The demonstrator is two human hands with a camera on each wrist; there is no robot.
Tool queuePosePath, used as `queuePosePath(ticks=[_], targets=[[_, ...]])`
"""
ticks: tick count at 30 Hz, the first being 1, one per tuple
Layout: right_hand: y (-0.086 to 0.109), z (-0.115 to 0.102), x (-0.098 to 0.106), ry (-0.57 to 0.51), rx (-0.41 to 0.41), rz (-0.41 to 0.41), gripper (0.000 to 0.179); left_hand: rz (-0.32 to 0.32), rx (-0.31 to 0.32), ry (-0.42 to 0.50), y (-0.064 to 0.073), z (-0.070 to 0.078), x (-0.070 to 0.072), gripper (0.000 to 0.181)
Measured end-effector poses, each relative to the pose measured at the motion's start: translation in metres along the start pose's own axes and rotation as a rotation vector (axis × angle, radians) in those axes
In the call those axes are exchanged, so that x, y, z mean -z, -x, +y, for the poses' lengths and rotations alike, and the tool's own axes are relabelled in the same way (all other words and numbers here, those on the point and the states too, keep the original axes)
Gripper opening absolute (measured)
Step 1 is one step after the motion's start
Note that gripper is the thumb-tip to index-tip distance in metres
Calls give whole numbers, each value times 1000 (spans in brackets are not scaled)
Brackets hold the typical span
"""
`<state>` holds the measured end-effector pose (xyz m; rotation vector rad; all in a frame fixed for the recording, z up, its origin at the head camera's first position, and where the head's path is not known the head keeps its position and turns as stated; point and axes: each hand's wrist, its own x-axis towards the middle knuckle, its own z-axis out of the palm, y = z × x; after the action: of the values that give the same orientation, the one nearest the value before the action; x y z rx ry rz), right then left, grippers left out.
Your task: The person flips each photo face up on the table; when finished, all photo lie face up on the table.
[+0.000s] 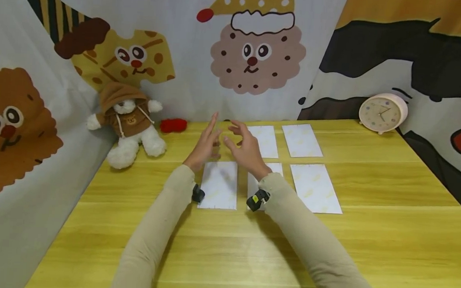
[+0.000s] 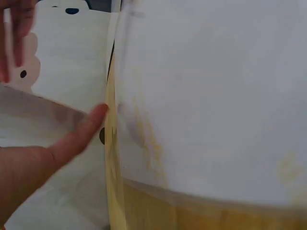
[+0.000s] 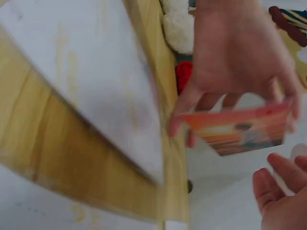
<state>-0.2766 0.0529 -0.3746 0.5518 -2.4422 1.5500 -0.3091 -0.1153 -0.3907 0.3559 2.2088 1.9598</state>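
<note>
My left hand (image 1: 204, 147) is raised over the back of the table. In the right wrist view, that left hand (image 3: 235, 62) holds a picture card (image 3: 240, 129) between thumb and fingers; an orange-red, sunset-like scene faces this camera. The card's paler side (image 2: 43, 112) appears blurred in the left wrist view. Beside it, my right hand (image 1: 247, 150) hovers with fingers bent and spread. A gap separates those fingertips (image 3: 261, 179) from the card. Below both hands, several white sheets lie in two rows, among them a front left sheet (image 1: 219, 187) and a front right sheet (image 1: 316, 189).
A teddy bear (image 1: 130, 124) in a brown hoodie sits at the table's back left, next to a small red object (image 1: 173, 125). At the back right stands a pink round clock (image 1: 383, 113). Cartoon-printed cloth (image 1: 185, 101) hangs behind the wooden table (image 1: 223, 253).
</note>
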Motion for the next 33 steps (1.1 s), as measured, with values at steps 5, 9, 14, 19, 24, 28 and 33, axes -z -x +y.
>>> queuePosePath(ticks=[5, 9, 14, 19, 24, 28, 33], targets=[[-5, 12, -1, -68, -219, -19, 56, -36, 25, 247, 4, 6, 0, 48], [-10, 17, -2, -216, -373, -24, 54, -68, -33, 499, 6, 6, 0, 51], [-15, 17, -2, -463, -456, -6, 52, -106, -103, 656, 10, 5, 0, 53], [-17, 17, -2, -488, -445, 29, 50, -141, -115, 713, 13, 4, 1, 54], [-18, 19, 0, -444, -444, 74, 51, -168, -73, 657, 15, 1, 7, 55], [-21, 22, 1, -376, -428, 100, 55, -106, 5, 538, 17, -1, 19, 53], [-27, 26, 2, -285, -426, 78, 60, 12, 92, 226, 17, -5, 30, 55]])
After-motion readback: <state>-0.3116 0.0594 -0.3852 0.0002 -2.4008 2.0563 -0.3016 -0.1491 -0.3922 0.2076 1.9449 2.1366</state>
